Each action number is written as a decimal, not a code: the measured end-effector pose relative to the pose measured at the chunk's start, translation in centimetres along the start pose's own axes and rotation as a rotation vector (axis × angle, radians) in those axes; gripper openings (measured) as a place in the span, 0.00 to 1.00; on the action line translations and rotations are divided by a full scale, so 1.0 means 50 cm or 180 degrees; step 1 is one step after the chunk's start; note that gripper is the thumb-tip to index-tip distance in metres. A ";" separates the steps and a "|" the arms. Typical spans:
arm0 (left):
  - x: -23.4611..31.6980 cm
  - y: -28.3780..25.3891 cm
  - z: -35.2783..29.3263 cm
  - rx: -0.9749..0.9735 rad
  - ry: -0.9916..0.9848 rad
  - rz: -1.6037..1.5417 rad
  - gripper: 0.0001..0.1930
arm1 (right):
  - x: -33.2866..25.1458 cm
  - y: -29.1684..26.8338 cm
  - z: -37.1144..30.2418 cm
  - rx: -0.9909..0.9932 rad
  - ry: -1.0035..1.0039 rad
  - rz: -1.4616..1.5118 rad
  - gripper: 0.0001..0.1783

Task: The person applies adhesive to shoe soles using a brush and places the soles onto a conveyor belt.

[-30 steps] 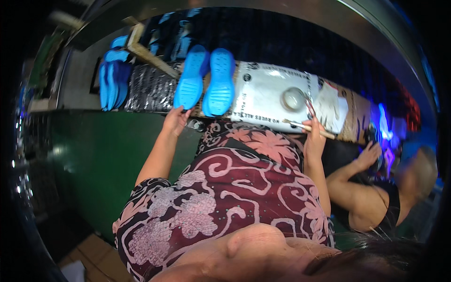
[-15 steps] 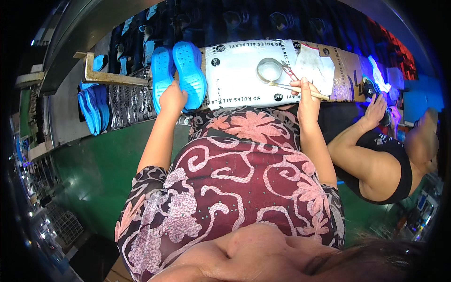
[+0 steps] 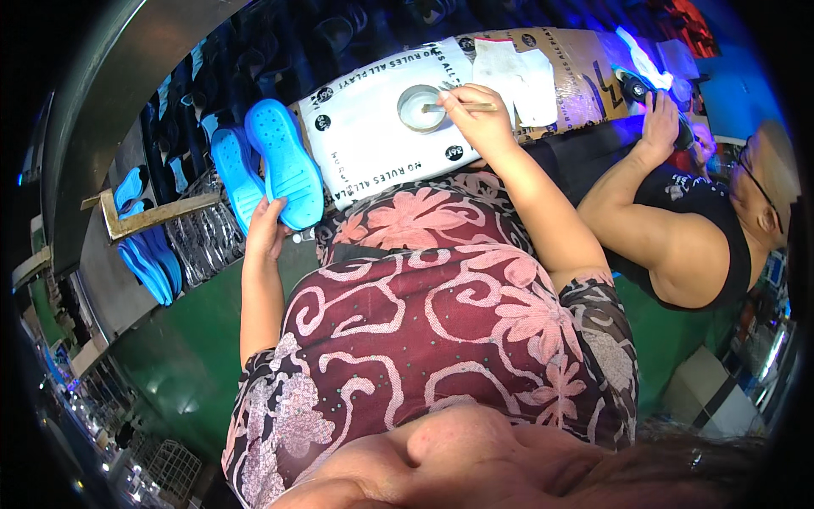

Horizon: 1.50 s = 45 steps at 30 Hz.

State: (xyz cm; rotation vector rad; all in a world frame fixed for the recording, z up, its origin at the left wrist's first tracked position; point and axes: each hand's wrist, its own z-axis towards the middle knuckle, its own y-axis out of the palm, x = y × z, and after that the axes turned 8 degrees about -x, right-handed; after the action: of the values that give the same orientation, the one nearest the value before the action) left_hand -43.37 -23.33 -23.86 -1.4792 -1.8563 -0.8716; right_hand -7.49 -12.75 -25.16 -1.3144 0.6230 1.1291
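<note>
My left hand (image 3: 267, 231) is closed on the heel end of a blue shoe sole (image 3: 284, 165), thumb on top. A second blue sole (image 3: 229, 170) lies beside it on the left, partly covered by the first. My right hand (image 3: 482, 123) pinches a thin brush (image 3: 483, 108) with a light handle. The brush's tip end reaches over the rim into a round bowl (image 3: 403, 110); whether it touches the contents I cannot tell. The bowl stands on a white printed wrapped board (image 3: 360, 140) in front of me.
White paper sheets (image 3: 534, 85) lie on brown cardboard (image 3: 585, 76) to the right. A co-worker (image 3: 678, 220) sits there, hands on a dark item. Left are a metal angle bracket (image 3: 161, 216) and stacked blue soles (image 3: 148, 263). Dark shoe parts line the back.
My right hand has moved left with the brush, bringing it over the bowl. My left hand has the right-hand sole raised or shifted across its neighbour. The whole view has turned somewhat.
</note>
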 end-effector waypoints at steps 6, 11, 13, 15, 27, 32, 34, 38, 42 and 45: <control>-0.007 -0.023 0.000 -0.0646 -0.0229 -0.0169 0.09 | 0.020 0.031 0.017 -0.0010 -0.0660 -0.0954 0.07; 0.003 -0.018 -0.005 -0.0775 -0.0382 -0.0393 0.09 | 0.020 0.017 0.010 -0.0029 -0.0504 -0.0833 0.07; 0.006 -0.021 -0.006 -0.0906 -0.0231 -0.0355 0.12 | -0.006 0.000 0.001 0.0048 -0.0051 -0.0205 0.07; 0.022 0.010 -0.024 -0.0688 -0.0070 -0.0416 0.15 | -0.014 -0.010 -0.013 -0.0036 0.0247 -0.0045 0.10; 0.078 0.176 -0.029 -0.0258 0.1726 0.0712 0.24 | -0.076 -0.018 -0.030 0.0933 0.0845 0.2658 0.21; 0.094 0.211 -0.017 -0.0160 0.2594 0.1258 0.23 | -0.174 -0.012 -0.060 0.0652 0.0583 0.2680 0.20; 0.105 0.223 -0.028 -0.0111 0.2601 0.1501 0.23 | -0.213 -0.009 -0.066 -0.0022 0.0255 0.1593 0.19; 0.107 0.234 -0.043 -0.0046 0.2600 0.1664 0.22 | -0.221 0.013 -0.049 -0.0121 -0.0849 0.0744 0.15; 0.103 0.234 -0.042 -0.0025 0.3016 0.2007 0.21 | -0.222 0.022 -0.043 -0.0138 -0.1057 0.0320 0.13; 0.097 0.237 -0.038 -0.0071 0.3154 0.1751 0.21 | -0.220 0.028 -0.042 -0.0230 -0.1157 0.0005 0.14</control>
State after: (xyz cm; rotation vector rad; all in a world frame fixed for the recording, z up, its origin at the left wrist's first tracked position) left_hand -32.63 -20.11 -17.43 -1.1345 -0.6782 -1.0574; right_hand -12.43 -18.04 -16.53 -1.1296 0.3174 1.3610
